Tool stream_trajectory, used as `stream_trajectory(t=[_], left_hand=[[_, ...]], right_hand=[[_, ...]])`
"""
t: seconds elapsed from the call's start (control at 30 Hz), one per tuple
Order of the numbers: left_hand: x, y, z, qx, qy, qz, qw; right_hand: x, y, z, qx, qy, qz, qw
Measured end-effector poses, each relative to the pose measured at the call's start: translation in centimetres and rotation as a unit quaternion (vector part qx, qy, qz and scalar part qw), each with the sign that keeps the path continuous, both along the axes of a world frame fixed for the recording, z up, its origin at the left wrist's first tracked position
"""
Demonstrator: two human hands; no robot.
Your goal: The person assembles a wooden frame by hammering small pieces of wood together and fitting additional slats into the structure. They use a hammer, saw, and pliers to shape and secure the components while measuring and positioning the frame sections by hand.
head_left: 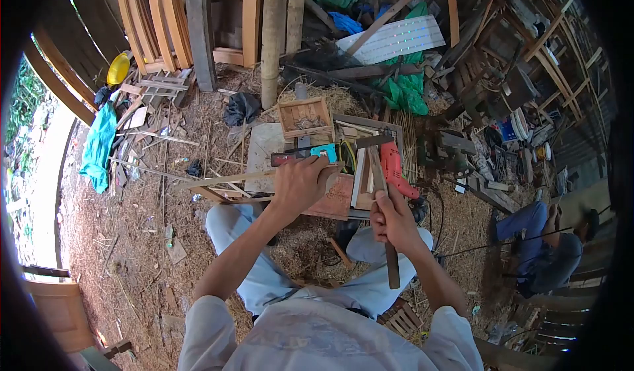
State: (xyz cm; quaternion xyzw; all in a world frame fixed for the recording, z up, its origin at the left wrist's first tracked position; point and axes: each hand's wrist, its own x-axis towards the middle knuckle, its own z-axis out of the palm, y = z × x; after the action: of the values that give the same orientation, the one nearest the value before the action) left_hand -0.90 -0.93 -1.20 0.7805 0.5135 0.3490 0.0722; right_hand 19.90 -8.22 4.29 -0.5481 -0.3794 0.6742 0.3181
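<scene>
My right hand [391,220] is closed around the wooden handle of a hammer [392,265], whose dark head lies up near a red power tool [393,163]. My left hand [300,185] reaches over the low work surface and is closed on a thin wooden strip [244,178] that runs out to the left. Just beyond my left fingers is a teal tool [324,151], beside a dark red and black object [288,157]. A wooden box [305,117] with small metal pieces in it sits behind them. Under the hammer is a pale wooden frame [364,179].
Bamboo post [271,40] and upright boards stand at the back. A dark vise-like machine [452,149] is on the right. Another person [551,252] sits at the far right. Wood shavings and scraps cover the floor [132,252]. A black bag [242,109] lies behind the work surface.
</scene>
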Motion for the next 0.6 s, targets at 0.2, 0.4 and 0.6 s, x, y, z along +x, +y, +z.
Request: stream_trajectory(t=[0.2,0.4,0.6], left_hand=[[0.1,0.1,0.1,0.001,-0.016,0.000,1.000],[0.1,0.0,0.2,0.014,-0.015,0.001,1.000],[0.1,0.1,0.2,0.024,-0.011,0.003,1.000]], right_hand=[[0.6,0.4,0.3,-0.015,0.018,0.002,1.000],[0.8,0.3,0.2,0.009,-0.024,0.034,0.999],[1.1,0.6,0.3,0.031,-0.065,0.073,0.995]])
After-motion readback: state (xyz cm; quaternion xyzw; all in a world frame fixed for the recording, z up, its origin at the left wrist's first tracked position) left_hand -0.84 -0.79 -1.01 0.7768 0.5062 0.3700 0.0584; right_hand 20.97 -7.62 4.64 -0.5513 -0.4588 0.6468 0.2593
